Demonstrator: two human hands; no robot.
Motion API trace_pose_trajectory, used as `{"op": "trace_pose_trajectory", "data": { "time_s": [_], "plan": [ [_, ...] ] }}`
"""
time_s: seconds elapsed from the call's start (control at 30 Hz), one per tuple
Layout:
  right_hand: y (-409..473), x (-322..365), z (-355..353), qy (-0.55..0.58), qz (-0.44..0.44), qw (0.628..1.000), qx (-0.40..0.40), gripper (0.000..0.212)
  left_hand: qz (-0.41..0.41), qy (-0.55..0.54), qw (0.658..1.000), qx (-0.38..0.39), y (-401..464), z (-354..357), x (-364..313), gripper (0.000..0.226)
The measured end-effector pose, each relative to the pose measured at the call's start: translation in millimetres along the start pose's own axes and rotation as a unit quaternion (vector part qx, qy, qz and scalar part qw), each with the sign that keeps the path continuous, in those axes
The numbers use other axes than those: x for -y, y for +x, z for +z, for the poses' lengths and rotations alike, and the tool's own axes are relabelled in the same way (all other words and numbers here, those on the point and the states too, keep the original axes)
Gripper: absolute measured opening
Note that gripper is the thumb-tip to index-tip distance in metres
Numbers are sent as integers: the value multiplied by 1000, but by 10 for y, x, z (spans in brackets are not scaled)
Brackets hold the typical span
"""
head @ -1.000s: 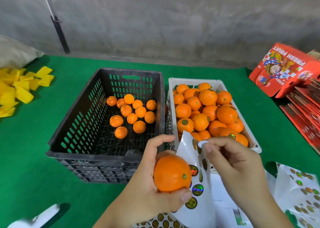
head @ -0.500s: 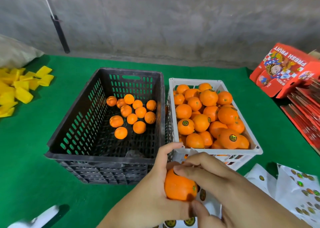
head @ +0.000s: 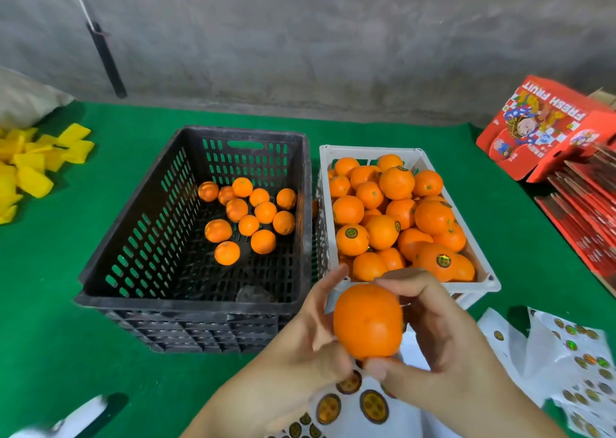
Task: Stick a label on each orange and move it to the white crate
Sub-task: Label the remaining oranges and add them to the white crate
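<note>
Oranges fill the white crate point(head: 492, 281) nearly to its rim, a few of them showing round dark-and-gold labels, and one more orange point(head: 367, 321) is held up in the air just in front of that crate's near edge, between the person's two hands. Their left hand point(head: 311, 341) curls around the fruit's left side, thumb reaching up beside it, while the right hand point(head: 430, 324) wraps it from the right with fingers bent over the top and the thumb tucked underneath, so both hands grip the same orange. I cannot tell from here whether this one carries a label. Directly to the left of the white crate, touching or nearly touching it, stands a black crate point(head: 140, 237) with about a dozen oranges loose on its floor. Below the hands and nearer than the white crate lie sticker sheets point(head: 366, 404), with more crumpled sheets point(head: 573, 354) to the right of them. Both crates sit on a green cloth point(head: 66, 321). Far to the right of the white crate is a red fruit box point(head: 546, 127) over a stack of flat red cartons, and far to its left a heap of yellow pieces point(head: 30, 167).
</note>
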State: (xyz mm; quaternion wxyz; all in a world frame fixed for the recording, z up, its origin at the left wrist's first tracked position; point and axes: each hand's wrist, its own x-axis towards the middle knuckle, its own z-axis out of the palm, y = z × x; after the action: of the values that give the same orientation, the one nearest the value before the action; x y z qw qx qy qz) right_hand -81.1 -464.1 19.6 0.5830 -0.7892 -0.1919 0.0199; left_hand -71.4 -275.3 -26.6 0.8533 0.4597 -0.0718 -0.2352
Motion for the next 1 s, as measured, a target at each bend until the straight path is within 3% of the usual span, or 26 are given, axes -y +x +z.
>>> {"op": "trace_pose_trajectory", "data": {
  "time_s": [0.03, 0.13, 0.17, 0.23, 0.3, 0.37, 0.53, 0.67, 0.73, 0.8, 0.83, 0.87, 0.9, 0.93, 1.0],
  "plan": [
    [-112, -68, -54, 43, -6, 999, -17, 76, -3, 11, 996, 89, -49, -44, 28, 101],
    [-22, -168, -156, 10, -53, 990, -129, 71, -24, 49, 994, 96, -173, -195, 84, 97],
    [68, -225, -226, -73, -79, 981, -159, 67, -29, 40, 996, 71, -151, -207, 90, 95],
    [285, -392, -372, -293, -118, 926, -206, 69, -36, 50, 998, 33, -138, -235, 71, 92],
    [518, -676, -484, -448, -105, 865, -199, 72, -30, 73, 997, -8, -141, -315, 88, 86],
    [646, -932, -455, -528, -29, 835, -155, 71, -20, 86, 996, -20, -126, -335, 64, 78],
    [533, -1357, -588, -539, 50, 827, -152, 68, -2, 87, 996, -36, -132, -437, 14, 64],
    [604, -1193, -551, -458, 126, 869, -139, 78, 2, 132, 989, -66, -104, -540, -19, 56],
    [579, -1037, -457, -414, 97, 892, -157, 80, 19, 158, 986, -56, -80, -540, -89, 48],
    [517, -841, -307, -260, 68, 952, -147, 76, 40, 159, 986, -40, -43, -542, -209, 43],
    [497, -738, -197, -109, 82, 985, -109, 75, 52, 151, 987, -34, -16, -567, -273, 43],
    [485, -659, -80, 67, 112, 989, -63, 73, 61, 143, 988, -24, 23, -605, -338, 43],
    [490, -623, 25, 201, 156, 967, -18, 70, 67, 138, 988, -9, 84, -651, -408, 43],
    [504, -623, 106, 282, 185, 942, 9, 64, 71, 147, 987, 9, 162, -714, -477, 43],
    [520, -717, 209, 313, 202, 928, -9, 50, 61, 222, 973, 31, 366, -872, -614, 37]
  ]
}}
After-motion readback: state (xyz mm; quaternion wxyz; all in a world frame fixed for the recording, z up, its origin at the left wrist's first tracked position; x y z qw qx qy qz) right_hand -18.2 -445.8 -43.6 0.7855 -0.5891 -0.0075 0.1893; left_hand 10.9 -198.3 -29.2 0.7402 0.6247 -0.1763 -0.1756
